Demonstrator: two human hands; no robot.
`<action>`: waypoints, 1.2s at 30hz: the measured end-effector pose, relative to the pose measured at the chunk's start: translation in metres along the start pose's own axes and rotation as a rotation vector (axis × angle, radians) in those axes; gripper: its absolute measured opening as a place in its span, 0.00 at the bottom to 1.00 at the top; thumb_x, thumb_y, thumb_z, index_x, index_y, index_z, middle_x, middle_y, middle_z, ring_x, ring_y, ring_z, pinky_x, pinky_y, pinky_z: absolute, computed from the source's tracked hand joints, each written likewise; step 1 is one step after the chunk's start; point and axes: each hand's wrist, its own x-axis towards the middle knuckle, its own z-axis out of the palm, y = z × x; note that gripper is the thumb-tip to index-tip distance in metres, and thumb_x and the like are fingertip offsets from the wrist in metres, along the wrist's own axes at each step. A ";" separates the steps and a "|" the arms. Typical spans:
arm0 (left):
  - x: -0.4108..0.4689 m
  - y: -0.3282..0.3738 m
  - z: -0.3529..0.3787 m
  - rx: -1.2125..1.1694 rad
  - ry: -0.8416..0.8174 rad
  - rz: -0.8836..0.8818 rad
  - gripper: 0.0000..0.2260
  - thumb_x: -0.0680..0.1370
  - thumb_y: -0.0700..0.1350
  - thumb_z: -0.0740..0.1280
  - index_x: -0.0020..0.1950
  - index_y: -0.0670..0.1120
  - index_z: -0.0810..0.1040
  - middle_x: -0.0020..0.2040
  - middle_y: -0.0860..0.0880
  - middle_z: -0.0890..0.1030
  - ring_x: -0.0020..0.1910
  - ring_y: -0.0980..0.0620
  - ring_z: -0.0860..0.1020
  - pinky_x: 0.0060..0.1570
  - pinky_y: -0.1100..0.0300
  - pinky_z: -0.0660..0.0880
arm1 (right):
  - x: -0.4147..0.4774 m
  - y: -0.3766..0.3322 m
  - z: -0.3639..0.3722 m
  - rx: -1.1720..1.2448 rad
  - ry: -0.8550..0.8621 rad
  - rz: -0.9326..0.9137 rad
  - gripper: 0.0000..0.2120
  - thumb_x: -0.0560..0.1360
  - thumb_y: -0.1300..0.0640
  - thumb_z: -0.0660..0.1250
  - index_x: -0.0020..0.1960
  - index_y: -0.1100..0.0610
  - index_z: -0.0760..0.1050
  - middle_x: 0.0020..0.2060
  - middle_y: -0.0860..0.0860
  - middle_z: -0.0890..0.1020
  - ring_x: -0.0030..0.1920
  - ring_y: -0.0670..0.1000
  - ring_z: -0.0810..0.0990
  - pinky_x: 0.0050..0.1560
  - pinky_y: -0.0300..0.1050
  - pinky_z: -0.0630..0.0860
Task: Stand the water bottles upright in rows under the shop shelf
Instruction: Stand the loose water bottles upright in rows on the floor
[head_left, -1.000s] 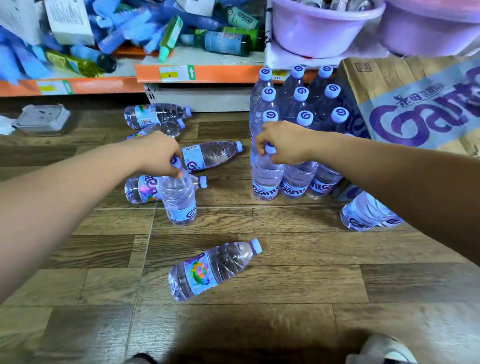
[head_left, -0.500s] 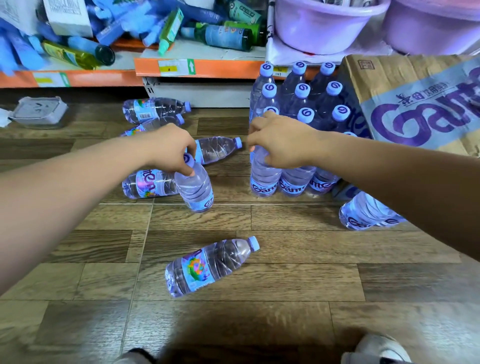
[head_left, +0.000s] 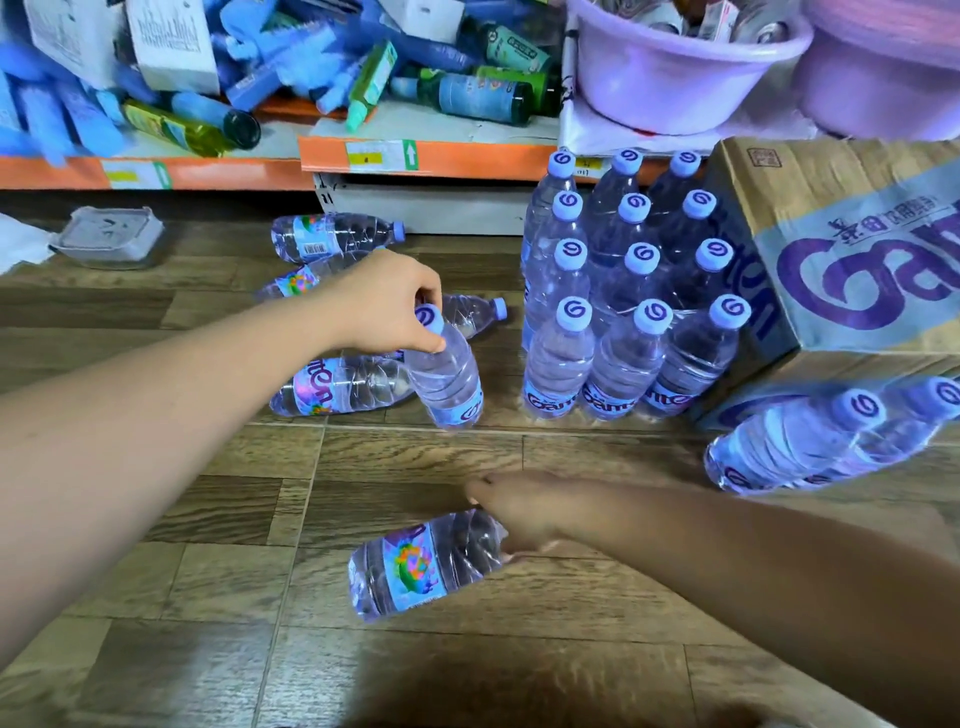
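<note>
While I watch from the head camera, this is what I read:
Left hand (head_left: 384, 301): pinching the cap of a tilted bottle (head_left: 448, 375), its base on the floor (head_left: 208, 519), left of the rows.
Right hand (head_left: 519, 512): curled at the neck of a lying bottle (head_left: 423, 564) near me; grip closure I cannot tell.
Standing rows (head_left: 626, 291): upright under the orange shelf (head_left: 467, 156), touching the carton (head_left: 841, 244) on their right.
</note>
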 end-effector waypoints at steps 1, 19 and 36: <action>0.001 -0.001 -0.001 -0.027 0.018 -0.012 0.11 0.67 0.49 0.75 0.45 0.45 0.80 0.40 0.49 0.78 0.41 0.49 0.75 0.40 0.61 0.69 | -0.001 0.005 0.002 0.018 -0.037 0.013 0.33 0.68 0.53 0.75 0.66 0.56 0.61 0.62 0.57 0.72 0.59 0.59 0.76 0.53 0.49 0.75; 0.043 0.005 -0.028 -0.052 0.198 0.058 0.14 0.70 0.48 0.73 0.52 0.44 0.82 0.50 0.43 0.82 0.51 0.44 0.77 0.52 0.57 0.72 | -0.057 -0.019 -0.134 -0.061 0.232 -0.260 0.12 0.74 0.57 0.64 0.56 0.56 0.76 0.45 0.49 0.64 0.42 0.49 0.64 0.40 0.42 0.61; 0.126 -0.034 -0.091 0.385 0.102 0.162 0.14 0.77 0.42 0.64 0.62 0.46 0.73 0.57 0.43 0.74 0.59 0.41 0.73 0.52 0.52 0.71 | -0.007 0.076 -0.288 0.689 0.784 0.298 0.08 0.67 0.62 0.71 0.33 0.54 0.74 0.24 0.51 0.76 0.23 0.47 0.77 0.28 0.37 0.72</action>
